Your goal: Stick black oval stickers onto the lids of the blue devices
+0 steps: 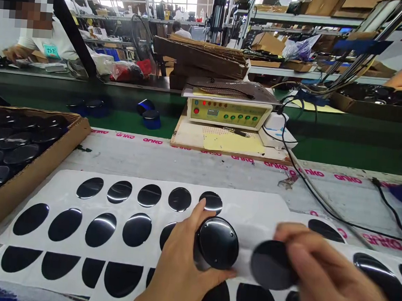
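Above white backing sheets dotted with glossy black discs, the left hand grips a round black part with a shiny rim between its thumb, low on the rim, and its fingers at the upper left edge. The part's flat face is turned toward the camera, with small holes near its edge. Just to its right, the right hand pinches a thin, dull black disc by its upper right edge, between thumb and fingers; this hand is blurred. The disc and the round part are apart, side by side.

The sheets lie on a grey-white covered worktop printed with pink lettering, and the discs on them sit in rows. At the left, an open brown cardboard box holds many round glossy black parts. Beyond the worktop runs a green belt surface, where blue and black cylindrical pieces rest. Near the middle, a control unit with a yellow-green front panel, green and red buttons and a small display sits on a wooden board, with a yellow paper sheet in front of it. Black cables trail from its right side over the worktop. A person in a white top is at the far left, across the belt.
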A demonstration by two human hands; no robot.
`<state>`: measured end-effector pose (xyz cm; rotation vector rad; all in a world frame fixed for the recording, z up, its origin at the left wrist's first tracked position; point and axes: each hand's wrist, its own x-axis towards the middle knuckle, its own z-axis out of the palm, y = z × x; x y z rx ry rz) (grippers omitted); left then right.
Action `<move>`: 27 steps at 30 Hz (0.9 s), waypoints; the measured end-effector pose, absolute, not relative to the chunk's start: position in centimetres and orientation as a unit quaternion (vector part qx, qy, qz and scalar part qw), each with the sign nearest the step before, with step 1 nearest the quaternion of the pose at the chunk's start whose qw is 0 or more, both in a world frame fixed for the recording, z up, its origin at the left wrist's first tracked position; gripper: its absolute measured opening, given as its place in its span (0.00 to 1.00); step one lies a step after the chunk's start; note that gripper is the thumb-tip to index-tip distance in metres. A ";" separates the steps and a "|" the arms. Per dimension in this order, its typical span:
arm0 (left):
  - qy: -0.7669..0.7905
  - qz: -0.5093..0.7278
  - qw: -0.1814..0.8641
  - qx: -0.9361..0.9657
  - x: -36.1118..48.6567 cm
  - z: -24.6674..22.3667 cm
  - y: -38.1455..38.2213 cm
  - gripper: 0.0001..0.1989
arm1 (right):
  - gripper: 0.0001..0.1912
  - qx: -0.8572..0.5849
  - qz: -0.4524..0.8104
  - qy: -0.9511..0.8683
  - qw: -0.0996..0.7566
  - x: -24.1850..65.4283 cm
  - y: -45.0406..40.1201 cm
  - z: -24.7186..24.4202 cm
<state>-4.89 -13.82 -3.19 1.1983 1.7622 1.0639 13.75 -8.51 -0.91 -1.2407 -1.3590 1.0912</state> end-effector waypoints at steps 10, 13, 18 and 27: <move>0.656 0.394 0.296 0.571 -5.2 -4.0 -13.9 0.56 | 0.12 -0.456 0.593 -0.496 0.441 8.1 -8.8 -3.0; 0.655 0.389 0.279 0.585 -5.2 -4.0 -13.7 0.54 | 0.13 -0.461 0.592 -0.497 0.435 8.0 -9.0 -3.1; 0.647 0.390 0.265 0.599 -5.3 -4.0 -13.6 0.52 | 0.16 -0.489 0.519 -0.542 0.445 7.6 -8.9 -2.8; 0.648 0.387 0.250 0.607 -5.2 -4.1 -13.9 0.49 | 0.12 -0.501 0.364 -0.638 0.458 7.3 -9.2 -2.4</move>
